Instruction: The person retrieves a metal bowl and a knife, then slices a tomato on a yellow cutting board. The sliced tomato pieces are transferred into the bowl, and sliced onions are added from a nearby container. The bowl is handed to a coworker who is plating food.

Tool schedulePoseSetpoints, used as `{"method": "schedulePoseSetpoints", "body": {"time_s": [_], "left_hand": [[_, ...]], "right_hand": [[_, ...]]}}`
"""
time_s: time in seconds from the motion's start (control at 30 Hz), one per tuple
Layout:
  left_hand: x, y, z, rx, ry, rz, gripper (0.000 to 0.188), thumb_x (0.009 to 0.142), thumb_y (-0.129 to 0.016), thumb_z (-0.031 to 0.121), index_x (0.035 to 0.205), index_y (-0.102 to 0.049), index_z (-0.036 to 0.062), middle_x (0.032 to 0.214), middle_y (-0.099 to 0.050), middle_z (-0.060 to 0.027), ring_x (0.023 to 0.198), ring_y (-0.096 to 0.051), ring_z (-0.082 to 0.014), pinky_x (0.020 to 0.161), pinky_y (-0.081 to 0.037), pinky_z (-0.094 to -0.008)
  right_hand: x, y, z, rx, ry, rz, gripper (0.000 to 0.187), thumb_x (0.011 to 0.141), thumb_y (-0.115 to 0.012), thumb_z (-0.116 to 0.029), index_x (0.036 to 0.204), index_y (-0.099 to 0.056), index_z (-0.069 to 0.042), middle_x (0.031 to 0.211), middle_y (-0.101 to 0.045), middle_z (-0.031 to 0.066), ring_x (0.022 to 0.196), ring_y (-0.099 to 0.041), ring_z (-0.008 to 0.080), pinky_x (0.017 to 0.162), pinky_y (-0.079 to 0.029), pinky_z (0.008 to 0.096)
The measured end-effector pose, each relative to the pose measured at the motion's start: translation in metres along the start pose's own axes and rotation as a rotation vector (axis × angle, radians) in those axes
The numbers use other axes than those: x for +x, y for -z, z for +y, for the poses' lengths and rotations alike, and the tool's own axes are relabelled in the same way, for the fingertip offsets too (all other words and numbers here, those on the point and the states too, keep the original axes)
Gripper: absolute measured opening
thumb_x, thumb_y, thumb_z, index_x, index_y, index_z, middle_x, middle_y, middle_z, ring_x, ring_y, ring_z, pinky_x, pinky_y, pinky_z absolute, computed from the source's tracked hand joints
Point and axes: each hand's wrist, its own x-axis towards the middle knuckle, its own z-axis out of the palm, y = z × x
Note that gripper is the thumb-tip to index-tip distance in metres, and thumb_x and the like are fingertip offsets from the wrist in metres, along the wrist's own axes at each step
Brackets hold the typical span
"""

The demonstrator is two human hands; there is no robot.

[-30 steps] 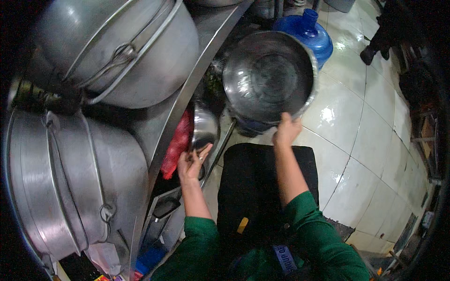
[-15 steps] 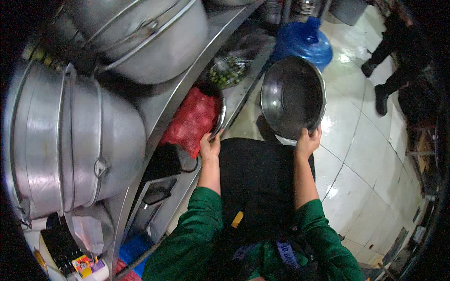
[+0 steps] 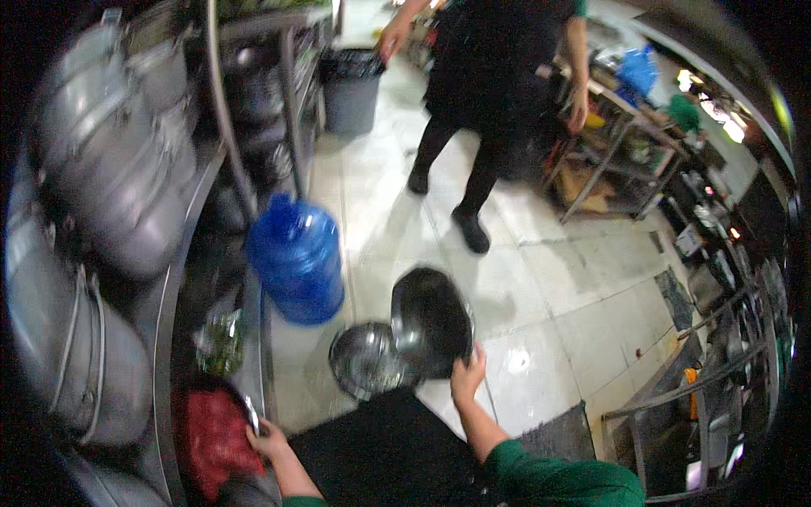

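My right hand (image 3: 469, 376) grips the near rim of a tilted metal basin (image 3: 432, 325), its dark inside facing me. A second shiny metal bowl (image 3: 359, 363) shows low beside it, partly covered by the basin; whether the two touch I cannot tell. At lower left, my left hand (image 3: 268, 441) is closed on the shiny edge of a metal vessel (image 3: 252, 414), seen nearly edge-on and blurred. Directly beside that edge lies a red mesh sack (image 3: 215, 444) on the low shelf, its contents smeared by motion.
A blue water jug (image 3: 297, 262) stands on the tiled floor beside the shelf. Large metal pots (image 3: 110, 186) line the left. Ahead stands a person in dark clothes (image 3: 498, 76), near a grey bin (image 3: 352, 97). A clear bag of greens (image 3: 220, 342) lies on the shelf; metal racks (image 3: 621, 160) stand right.
The view has swung, bringing the other person and the right-hand racks into sight. The second bowl on the floor now shows beside the basin. Both hands keep their grips.
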Motion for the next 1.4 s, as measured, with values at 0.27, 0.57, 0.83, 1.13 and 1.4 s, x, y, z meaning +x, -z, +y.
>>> {"method": "schedulePoseSetpoints", "body": {"time_s": [0.27, 0.57, 0.83, 1.13, 1.4], "left_hand": [[-0.078, -0.147, -0.146, 0.575, 1.117, -0.676, 0.097, 0.070, -0.078, 0.029, 0.143, -0.020, 0.0017, 0.147, -0.022, -0.0136, 0.136, -0.021, -0.0300, 0.103, -0.032, -0.0476], [-0.083, -0.120, -0.189, 1.017, 0.312, -0.512, 0.064, 0.071, -0.067, 0.051, 0.110, -0.058, 0.0011, 0.110, -0.061, -0.0192, 0.098, -0.059, -0.0365, 0.082, -0.048, -0.0450], [-0.027, -0.088, -0.172, 1.418, -0.337, -0.647, 0.056, 0.087, -0.049, 0.037, 0.131, -0.044, 0.0031, 0.134, -0.045, -0.0178, 0.123, -0.042, -0.0318, 0.102, -0.035, -0.0398], [-0.052, -0.052, -0.005, 0.188, 0.624, -0.073, 0.035, 0.064, -0.058, 0.000, 0.097, -0.047, 0.0058, 0.089, -0.056, -0.0085, 0.066, -0.058, -0.0247, 0.054, -0.051, -0.0388], [-0.070, -0.048, 0.015, -0.182, 0.726, -0.034, 0.046, 0.073, -0.056, 0.006, 0.119, -0.049, 0.0069, 0.107, -0.056, -0.0093, 0.096, -0.054, -0.0266, 0.083, -0.046, -0.0426]], "right_hand": [[-0.024, 0.016, 0.043, 0.204, -0.321, 0.075, 0.035, 0.066, -0.058, -0.004, 0.100, -0.062, 0.003, 0.105, -0.058, 0.0187, 0.101, -0.055, 0.0289, 0.091, -0.040, 0.0377], [-0.025, 0.037, 0.079, 0.609, -0.791, -0.242, 0.024, 0.085, -0.049, -0.022, 0.084, -0.060, 0.000, 0.074, -0.058, 0.0101, 0.067, -0.054, 0.0218, 0.060, -0.045, 0.0356], [-0.048, -0.063, -0.131, 0.757, -1.051, -1.168, 0.025, 0.077, -0.054, -0.008, 0.094, -0.048, 0.009, 0.087, -0.056, 0.0193, 0.068, -0.062, 0.0302, 0.059, -0.059, 0.0378], [-0.143, -0.210, -0.294, 0.817, -0.935, -1.294, 0.043, 0.083, -0.064, -0.013, 0.119, -0.048, 0.005, 0.096, -0.058, 0.0189, 0.072, -0.060, 0.0240, 0.057, -0.056, 0.0317], [-0.075, -0.137, -0.267, -0.041, 0.474, -1.601, 0.044, 0.074, -0.069, -0.025, 0.113, -0.059, -0.009, 0.120, -0.056, 0.0165, 0.110, -0.055, 0.0288, 0.084, -0.049, 0.0345]]}}
